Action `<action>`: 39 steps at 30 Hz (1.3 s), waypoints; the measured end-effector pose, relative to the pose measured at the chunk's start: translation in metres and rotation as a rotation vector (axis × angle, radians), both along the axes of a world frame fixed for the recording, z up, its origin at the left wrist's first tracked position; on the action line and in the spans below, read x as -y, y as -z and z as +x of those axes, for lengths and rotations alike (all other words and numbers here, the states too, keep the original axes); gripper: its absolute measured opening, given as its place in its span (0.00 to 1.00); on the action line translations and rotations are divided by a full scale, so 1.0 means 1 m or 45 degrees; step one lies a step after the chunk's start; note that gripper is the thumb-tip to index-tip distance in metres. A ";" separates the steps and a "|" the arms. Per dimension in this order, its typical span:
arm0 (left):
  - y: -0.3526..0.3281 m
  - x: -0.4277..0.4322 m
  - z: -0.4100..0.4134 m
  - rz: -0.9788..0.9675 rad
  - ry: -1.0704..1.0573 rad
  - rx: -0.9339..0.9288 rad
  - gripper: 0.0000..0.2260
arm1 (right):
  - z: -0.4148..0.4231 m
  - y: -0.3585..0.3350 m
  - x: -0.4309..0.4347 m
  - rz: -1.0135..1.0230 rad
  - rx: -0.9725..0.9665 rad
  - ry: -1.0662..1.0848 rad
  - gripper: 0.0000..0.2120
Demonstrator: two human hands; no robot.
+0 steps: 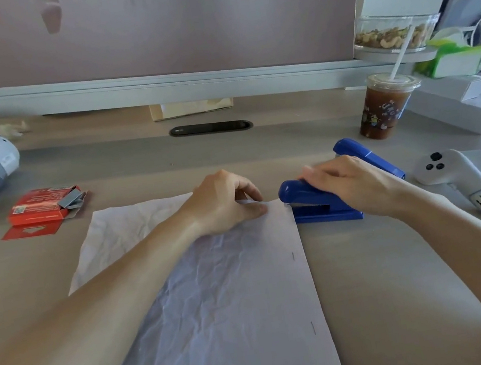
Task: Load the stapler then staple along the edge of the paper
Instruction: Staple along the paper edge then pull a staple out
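Right hand (357,185) clamped down on blue stapler (318,201) at paper (220,297) edge; left hand (223,201) pinching paper corner on desk (393,284).

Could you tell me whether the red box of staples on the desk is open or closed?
Open. The red box lies on its side with its end flap folded out, and grey staple strips stick out of it.

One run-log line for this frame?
right hand pressing stapler | left hand pinning paper | two staples in right edge
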State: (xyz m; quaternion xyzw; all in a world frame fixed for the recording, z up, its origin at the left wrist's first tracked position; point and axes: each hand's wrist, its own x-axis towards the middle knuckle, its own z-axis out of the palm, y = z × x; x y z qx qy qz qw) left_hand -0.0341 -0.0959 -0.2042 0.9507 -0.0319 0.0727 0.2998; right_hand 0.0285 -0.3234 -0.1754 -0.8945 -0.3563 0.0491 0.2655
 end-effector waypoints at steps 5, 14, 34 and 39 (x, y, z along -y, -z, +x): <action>0.001 0.001 0.001 0.049 0.026 0.006 0.10 | 0.002 -0.011 -0.033 -0.254 0.010 0.074 0.24; 0.003 -0.003 0.002 0.010 0.037 0.033 0.08 | 0.006 0.009 -0.057 -0.304 0.013 0.176 0.14; 0.007 -0.006 0.006 -0.044 0.054 -0.010 0.05 | -0.001 0.007 -0.062 -0.466 0.067 0.209 0.11; 0.007 -0.005 0.004 -0.047 0.055 -0.006 0.05 | -0.004 0.009 -0.066 -0.472 0.053 0.292 0.15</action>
